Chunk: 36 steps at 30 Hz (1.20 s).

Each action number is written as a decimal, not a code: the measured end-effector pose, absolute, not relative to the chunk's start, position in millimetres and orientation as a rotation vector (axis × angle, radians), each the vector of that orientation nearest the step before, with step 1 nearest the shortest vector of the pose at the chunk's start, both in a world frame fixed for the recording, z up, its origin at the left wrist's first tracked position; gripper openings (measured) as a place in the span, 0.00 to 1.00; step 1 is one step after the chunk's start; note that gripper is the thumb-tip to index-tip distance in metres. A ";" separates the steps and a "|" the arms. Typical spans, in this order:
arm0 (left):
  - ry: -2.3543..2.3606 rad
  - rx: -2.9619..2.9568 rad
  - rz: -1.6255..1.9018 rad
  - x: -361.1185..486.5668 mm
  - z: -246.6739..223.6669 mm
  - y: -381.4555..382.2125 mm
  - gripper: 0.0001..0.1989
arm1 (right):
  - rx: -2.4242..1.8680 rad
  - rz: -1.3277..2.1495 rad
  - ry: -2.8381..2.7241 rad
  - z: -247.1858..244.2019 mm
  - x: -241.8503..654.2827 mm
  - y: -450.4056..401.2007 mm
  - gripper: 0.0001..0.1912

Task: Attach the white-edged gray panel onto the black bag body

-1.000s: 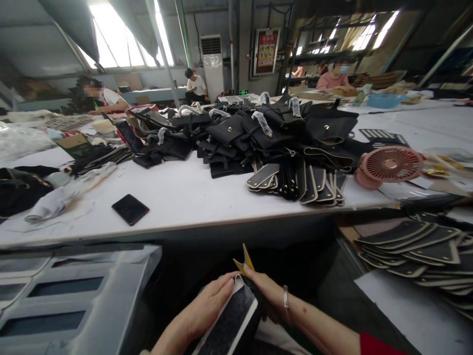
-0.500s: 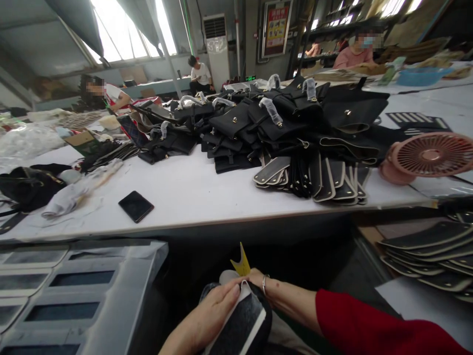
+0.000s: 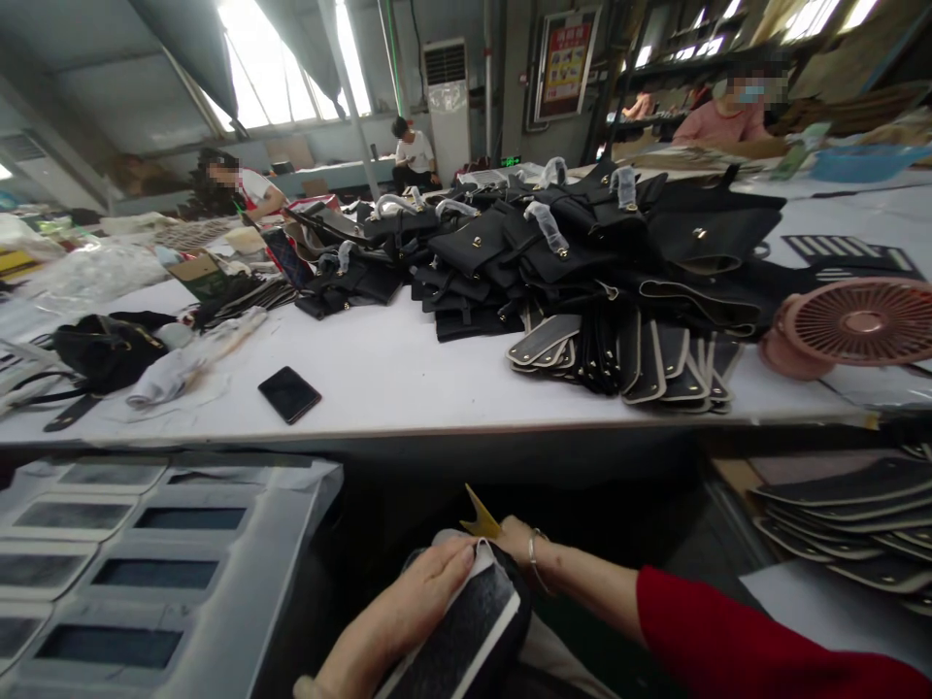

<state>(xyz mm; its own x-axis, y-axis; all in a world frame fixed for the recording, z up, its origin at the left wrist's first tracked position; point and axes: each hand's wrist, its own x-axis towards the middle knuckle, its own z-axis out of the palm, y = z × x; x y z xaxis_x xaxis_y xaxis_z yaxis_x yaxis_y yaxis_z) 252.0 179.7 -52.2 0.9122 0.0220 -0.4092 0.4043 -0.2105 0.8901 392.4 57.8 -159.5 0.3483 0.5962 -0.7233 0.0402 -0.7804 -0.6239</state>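
Low in the middle of the view is a black leather-like piece (image 3: 455,631) with a white strip along one side and a white fold at its tip. It lies slanted over a dark rounded form. My left hand (image 3: 418,587) is closed over its upper left edge, fingers together near the tip. Just beyond, my right hand (image 3: 515,544), with a bracelet at the wrist, grips a yellow strip with a V-notched end (image 3: 481,515). Its fingers are partly hidden behind the piece, so whether they touch it I cannot tell.
Ahead, a white table (image 3: 393,383) bears a heap of black bags (image 3: 502,243), stacked flaps (image 3: 655,364), a phone (image 3: 289,394) and a pink fan (image 3: 851,320). Left stands a panel with pale-framed pieces (image 3: 254,573); right, stacked dark strips (image 3: 845,515). Several people work farther back.
The view has turned slightly left. My right hand has moved a little away from the piece's tip, and the yellow strip now leans further left. My left hand stays on the piece.
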 end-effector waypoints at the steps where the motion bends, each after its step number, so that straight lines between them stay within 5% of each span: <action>1: 0.325 1.754 -0.358 251.7 -51.7 179.2 0.26 | -2.126 1.442 -0.562 -151.0 401.1 50.0 0.16; 8: 0.394 1.722 -0.339 252.9 -50.6 177.2 0.26 | -1.875 1.870 -0.864 -74.7 458.6 0.3 0.34; 11: 0.408 1.699 -0.340 253.2 -52.0 177.1 0.27 | -1.874 1.956 -1.085 -61.3 462.3 5.6 0.34; 16: 0.508 1.669 -0.329 249.1 -60.2 179.2 0.28 | -2.226 1.257 -1.501 -52.5 459.7 36.6 0.23; 20: 0.602 1.592 -0.318 245.2 -68.9 180.2 0.41 | -2.306 0.764 -1.829 -37.0 459.9 61.5 0.28; 25: 0.605 1.526 -0.294 244.4 -72.3 180.8 0.49 | -2.111 0.578 -2.223 -25.5 458.5 87.6 0.28; 36: 0.526 1.674 -0.289 246.7 -70.7 181.8 0.31 | -1.895 0.454 -2.551 -13.6 454.6 102.1 0.27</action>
